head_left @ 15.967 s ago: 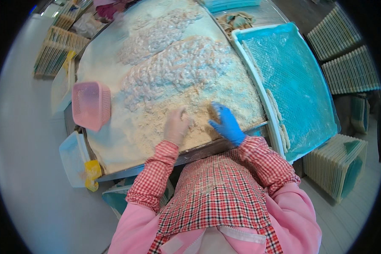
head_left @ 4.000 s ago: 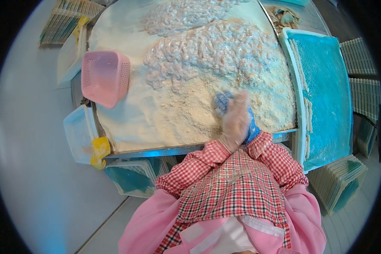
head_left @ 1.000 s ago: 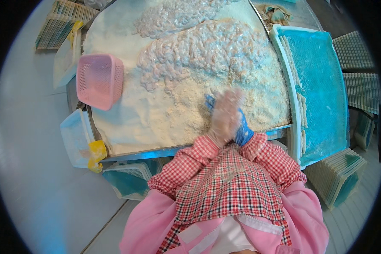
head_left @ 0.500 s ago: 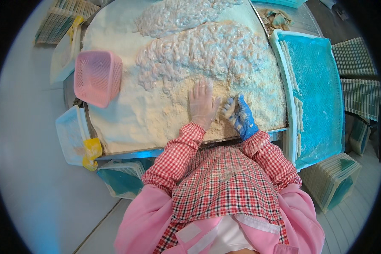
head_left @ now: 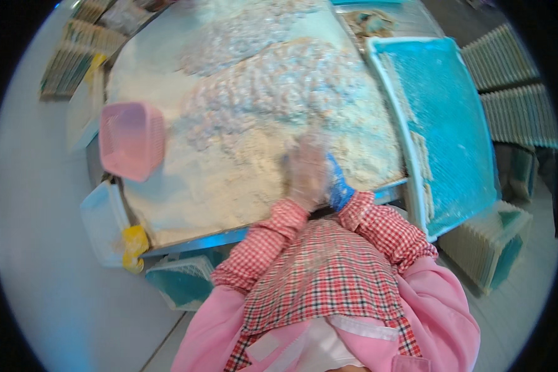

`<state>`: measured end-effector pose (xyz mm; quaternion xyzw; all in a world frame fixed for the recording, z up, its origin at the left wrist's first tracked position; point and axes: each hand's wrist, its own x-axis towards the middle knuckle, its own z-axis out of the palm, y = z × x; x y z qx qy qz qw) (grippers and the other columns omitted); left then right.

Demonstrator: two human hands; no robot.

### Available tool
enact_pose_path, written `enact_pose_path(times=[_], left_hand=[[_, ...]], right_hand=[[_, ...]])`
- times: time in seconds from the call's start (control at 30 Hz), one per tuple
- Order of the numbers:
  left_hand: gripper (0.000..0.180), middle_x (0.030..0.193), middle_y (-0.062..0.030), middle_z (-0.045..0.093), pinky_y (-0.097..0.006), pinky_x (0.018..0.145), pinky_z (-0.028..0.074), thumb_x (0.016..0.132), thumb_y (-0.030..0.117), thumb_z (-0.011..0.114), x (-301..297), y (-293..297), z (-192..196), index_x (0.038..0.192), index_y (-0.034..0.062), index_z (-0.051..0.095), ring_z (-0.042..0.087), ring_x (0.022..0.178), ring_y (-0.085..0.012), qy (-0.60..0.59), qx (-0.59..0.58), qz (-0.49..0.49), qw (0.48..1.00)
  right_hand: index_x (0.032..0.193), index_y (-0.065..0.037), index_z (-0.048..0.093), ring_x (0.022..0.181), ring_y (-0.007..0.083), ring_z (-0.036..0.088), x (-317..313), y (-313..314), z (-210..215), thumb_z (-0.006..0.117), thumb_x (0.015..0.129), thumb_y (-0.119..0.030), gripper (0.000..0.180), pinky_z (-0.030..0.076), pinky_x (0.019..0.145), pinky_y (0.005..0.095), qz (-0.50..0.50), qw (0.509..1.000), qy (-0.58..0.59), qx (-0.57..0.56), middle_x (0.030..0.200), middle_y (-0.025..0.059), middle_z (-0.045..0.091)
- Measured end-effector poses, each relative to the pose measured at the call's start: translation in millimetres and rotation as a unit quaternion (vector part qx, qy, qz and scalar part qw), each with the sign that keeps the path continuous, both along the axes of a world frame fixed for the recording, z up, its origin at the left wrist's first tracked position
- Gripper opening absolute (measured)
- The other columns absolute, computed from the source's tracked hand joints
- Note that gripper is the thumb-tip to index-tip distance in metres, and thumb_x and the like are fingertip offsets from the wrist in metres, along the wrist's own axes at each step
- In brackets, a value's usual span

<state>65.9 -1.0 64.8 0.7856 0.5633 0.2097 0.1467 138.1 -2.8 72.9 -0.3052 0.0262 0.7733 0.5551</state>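
L hand (head_left: 309,168) (clear glove, blurred) overlaps R hand (head_left: 339,185) (blue glove) at crumbly flour (head_left: 245,177) nr surface's (head_left: 177,214) front edge; fingers blurred/hidden, can't tell if apart or clamped. Glossy pale pieces (head_left: 285,84) heaped beyond flour. Coated strips (head_left: 420,155) in blue mesh tray (head_left: 459,124), R. Pink basket (head_left: 130,139), L.

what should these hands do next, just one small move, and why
Probably lift the left hand, in its see-through glove, off the blue-gloved right hand: it covers much of that hand, so whether anything lies between them cannot be seen. Parting them over the pale powder would likely let any loose bits drop there.
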Motion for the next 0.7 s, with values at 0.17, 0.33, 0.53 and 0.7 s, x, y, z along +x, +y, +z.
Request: enact_pose_path(times=[0.17,0.33,0.53,0.7], left_hand=[[0.068,0.152,-0.0154,0.033,-0.051,0.113,0.017,0.085,0.035,0.059,-51.8,-6.6,-30.8,0.145,0.0092,0.039,0.026,0.141,-0.0337,0.095,-0.006,0.021,0.995],[0.062,0.143,-0.0122,0.041,-0.053,0.108,0.027,0.080,0.032,0.068,-152.0,13.9,-70.6,0.137,0.0155,0.048,0.036,0.133,-0.0324,0.200,0.089,0.003,0.976],[0.044,0.117,-0.0122,0.055,-0.048,0.100,0.037,0.080,0.021,0.065,-162.2,76.5,-31.7,0.123,0.0155,0.057,0.051,0.111,-0.0328,0.395,0.083,-0.006,0.915],[0.033,0.101,-0.0118,0.059,-0.044,0.087,0.044,0.077,0.012,0.066,-196.9,95.2,-47.3,0.110,0.0123,0.063,0.056,0.100,-0.0310,0.357,0.136,-0.035,0.923]], right_hand=[[0.122,-0.011,0.056,0.081,0.0143,0.060,73.9,-19.7,-37.6,0.047,0.100,-0.042,0.039,0.053,0.068,0.0296,0.135,0.986,0.082,-0.044,0.096,0.0024,0.061],[0.114,-0.006,0.062,0.063,0.0083,0.054,206.7,-55.6,28.6,0.054,0.097,-0.038,0.037,0.048,0.057,0.0240,0.085,0.921,-0.376,-0.062,0.086,0.0027,0.059],[0.132,-0.006,0.054,0.112,0.0191,0.055,362.7,-107.6,-2.9,0.048,0.099,-0.042,0.049,0.042,0.098,0.0337,0.040,0.832,-0.551,-0.044,0.122,0.0078,0.060],[0.134,-0.008,0.053,0.115,0.0219,0.054,379.6,-114.5,-2.5,0.041,0.100,-0.047,0.053,0.040,0.102,0.0355,0.096,0.816,-0.568,-0.048,0.128,0.0108,0.058]])
